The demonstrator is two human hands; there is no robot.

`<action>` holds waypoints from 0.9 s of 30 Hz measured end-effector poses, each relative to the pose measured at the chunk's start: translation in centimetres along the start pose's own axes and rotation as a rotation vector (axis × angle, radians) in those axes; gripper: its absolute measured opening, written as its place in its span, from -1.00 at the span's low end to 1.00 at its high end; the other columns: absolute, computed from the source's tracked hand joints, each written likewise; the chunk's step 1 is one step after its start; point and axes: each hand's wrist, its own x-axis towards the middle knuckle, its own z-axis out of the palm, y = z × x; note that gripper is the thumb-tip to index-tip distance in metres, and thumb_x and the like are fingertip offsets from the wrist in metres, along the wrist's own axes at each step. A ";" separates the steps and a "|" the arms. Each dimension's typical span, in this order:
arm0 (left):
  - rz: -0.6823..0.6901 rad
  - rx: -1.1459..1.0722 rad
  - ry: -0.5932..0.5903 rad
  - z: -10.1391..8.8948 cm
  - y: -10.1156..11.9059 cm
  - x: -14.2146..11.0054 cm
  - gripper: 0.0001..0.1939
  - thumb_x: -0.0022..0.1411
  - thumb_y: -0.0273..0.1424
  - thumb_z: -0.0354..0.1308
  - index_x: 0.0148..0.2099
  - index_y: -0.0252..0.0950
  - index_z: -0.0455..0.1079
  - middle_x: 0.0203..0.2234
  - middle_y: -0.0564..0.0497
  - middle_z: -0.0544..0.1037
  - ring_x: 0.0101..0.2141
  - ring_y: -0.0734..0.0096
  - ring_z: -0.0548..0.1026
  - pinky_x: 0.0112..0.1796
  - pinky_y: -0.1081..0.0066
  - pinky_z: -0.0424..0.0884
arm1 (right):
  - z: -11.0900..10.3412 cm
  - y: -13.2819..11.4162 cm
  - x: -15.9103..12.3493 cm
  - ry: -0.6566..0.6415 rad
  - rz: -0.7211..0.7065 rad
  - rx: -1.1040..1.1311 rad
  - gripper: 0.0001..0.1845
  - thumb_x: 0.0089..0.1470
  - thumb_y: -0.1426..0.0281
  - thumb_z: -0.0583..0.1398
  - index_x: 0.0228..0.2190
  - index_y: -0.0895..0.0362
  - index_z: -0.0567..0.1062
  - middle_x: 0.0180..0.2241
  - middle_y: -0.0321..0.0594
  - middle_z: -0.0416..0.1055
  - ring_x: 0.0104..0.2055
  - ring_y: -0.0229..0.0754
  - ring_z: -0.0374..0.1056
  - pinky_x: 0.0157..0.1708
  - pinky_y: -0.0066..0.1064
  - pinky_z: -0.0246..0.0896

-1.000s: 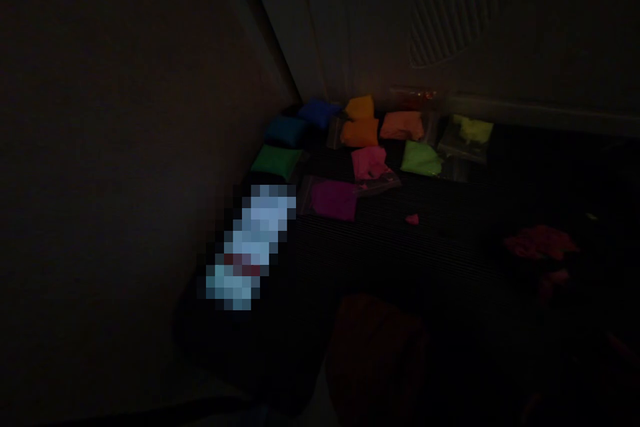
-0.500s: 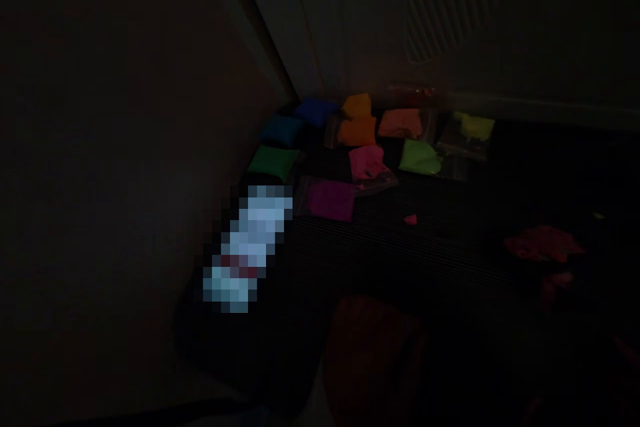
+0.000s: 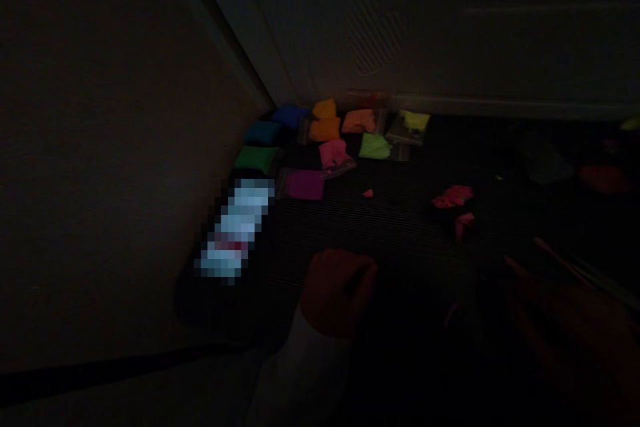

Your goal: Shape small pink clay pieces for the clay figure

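Note:
The scene is very dark. My left hand [image 3: 337, 290], a dim reddish shape below a pale sleeve [image 3: 305, 373], rests low in the middle, its fingers lost in shadow. At the lower right is my right hand [image 3: 565, 327], barely lit; its grip is hidden in the dark. A thin pinkish stick-like thing [image 3: 565, 260] slants beside it. Between and beyond the hands lie crumpled pink lumps [image 3: 453, 197], apart from both. A small pink bit [image 3: 368, 193] sits on the dark ribbed surface [image 3: 400, 227].
Small clear bags of coloured material, including purple [image 3: 305, 185], green [image 3: 256, 158], blue [image 3: 291, 116], orange [image 3: 325, 129] and yellow [image 3: 415, 121], lie near the back wall [image 3: 440, 60]. A lit, blurred phone-like screen [image 3: 237, 227] stands left, by a side panel [image 3: 100, 180].
The view has shifted, so the bags and pink lumps appear further left. More of my left hand and sleeve shows, and my right hand has come into fuller view.

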 end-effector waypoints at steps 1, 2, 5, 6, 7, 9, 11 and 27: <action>0.023 0.024 0.034 0.1 -0.2 0.0 -0.93 0.04 -0.46 0.12 -0.36 -0.30 0.41 -0.51 0.02 0.52 -0.44 0.39 0.44 -0.40 0.33 0.34 | 0.0 -0.2 0.4 -0.039 -0.023 -0.003 -0.77 0.00 0.36 0.13 -0.22 -0.02 0.40 -0.23 -0.21 0.43 -0.24 -0.09 0.34 -0.20 -0.12 0.09; 0.054 0.048 0.059 0.3 -0.3 -0.1 -0.92 0.04 -0.46 0.12 -0.35 -0.31 0.41 -0.50 0.01 0.52 -0.43 0.39 0.44 -0.39 0.33 0.34 | -0.1 -0.5 0.8 -0.036 -0.037 -0.010 -0.78 0.00 0.36 0.13 -0.24 0.02 0.40 -0.28 -0.19 0.45 -0.26 -0.09 0.34 -0.22 -0.13 0.08; 0.152 0.127 0.108 0.8 0.5 -0.6 -0.91 0.03 -0.44 0.13 -0.36 -0.30 0.43 -0.50 -0.01 0.51 -0.43 0.37 0.42 -0.36 0.31 0.32 | -0.1 -1.3 1.4 0.037 -0.061 -0.010 -0.82 -0.02 0.38 0.14 -0.29 0.06 0.42 -0.32 -0.22 0.46 -0.28 -0.14 0.33 -0.24 -0.20 0.04; 0.171 0.145 0.100 1.1 1.1 -0.9 -0.91 0.03 -0.44 0.13 -0.36 -0.30 0.43 -0.50 -0.01 0.51 -0.42 0.36 0.42 -0.35 0.31 0.31 | -0.1 -1.5 1.5 0.028 -0.069 0.009 -0.82 -0.01 0.38 0.14 -0.29 0.07 0.43 -0.34 -0.23 0.46 -0.28 -0.16 0.33 -0.23 -0.21 0.01; 0.194 0.148 0.079 1.4 1.9 -1.2 -0.91 0.03 -0.43 0.13 -0.36 -0.28 0.44 -0.50 -0.01 0.51 -0.41 0.35 0.42 -0.33 0.30 0.30 | -0.1 -1.7 1.6 0.015 -0.065 0.015 -0.83 -0.01 0.38 0.13 -0.30 0.06 0.44 -0.35 -0.25 0.46 -0.29 -0.17 0.32 -0.23 -0.21 -0.02; 0.214 0.134 0.033 2.2 3.5 -2.0 -0.91 0.03 -0.39 0.13 -0.37 -0.24 0.44 -0.49 0.02 0.51 -0.41 0.36 0.40 -0.31 0.30 0.27 | -0.1 -1.9 1.6 -0.013 -0.074 0.026 -0.84 0.00 0.37 0.12 -0.33 0.04 0.46 -0.34 -0.27 0.46 -0.28 -0.17 0.30 -0.22 -0.21 -0.08; 0.204 0.135 -0.035 3.1 4.9 -2.6 -0.87 0.04 -0.32 0.13 -0.34 -0.20 0.45 -0.45 0.02 0.51 -0.37 0.34 0.39 -0.29 0.29 0.25 | -0.1 -2.1 1.6 -0.028 -0.097 0.048 -0.84 0.01 0.35 0.11 -0.33 0.04 0.47 -0.34 -0.27 0.45 -0.28 -0.18 0.29 -0.23 -0.22 -0.11; 0.074 0.178 -0.100 5.0 5.3 -2.2 -0.84 -0.01 -0.26 0.16 -0.33 -0.13 0.48 -0.42 0.02 0.49 -0.33 0.31 0.36 -0.29 0.30 0.21 | 0.0 -2.5 1.7 -0.066 -0.136 0.130 -0.79 0.03 0.31 0.08 -0.29 0.02 0.47 -0.29 -0.25 0.42 -0.19 -0.17 0.23 -0.14 -0.21 -0.17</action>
